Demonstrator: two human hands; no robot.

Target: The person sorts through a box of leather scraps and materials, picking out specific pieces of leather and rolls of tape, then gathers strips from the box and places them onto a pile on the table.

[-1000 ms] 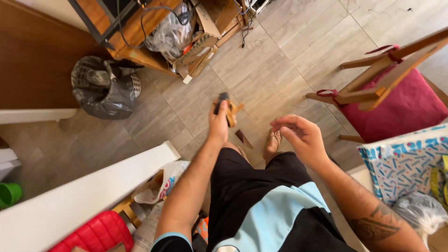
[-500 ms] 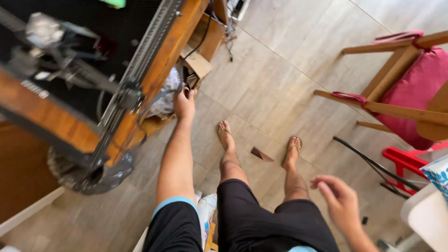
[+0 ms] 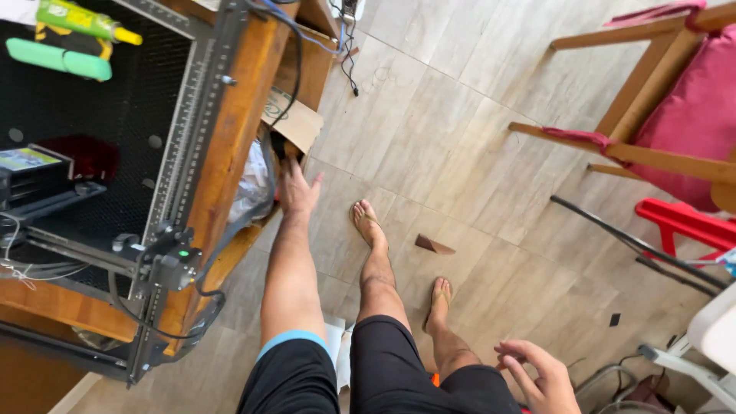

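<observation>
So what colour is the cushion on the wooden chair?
Deep pink-red cushion, seen in the head view.

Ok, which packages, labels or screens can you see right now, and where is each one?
Green tube with yellow tip: top left, lying on the dark machine bed.
Flat box with yellow-green printed top: left edge of the bed.
Cardboard box flap: brown, under the wooden bench, beside the left hand.
No screen shows.

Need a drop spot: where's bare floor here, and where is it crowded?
Bare tile floor lies between the wooden workbench and the red-cushioned chair. Crowded: beside the left hand with cardboard and plastic, and near the right hand with cables and a red stool.
</observation>
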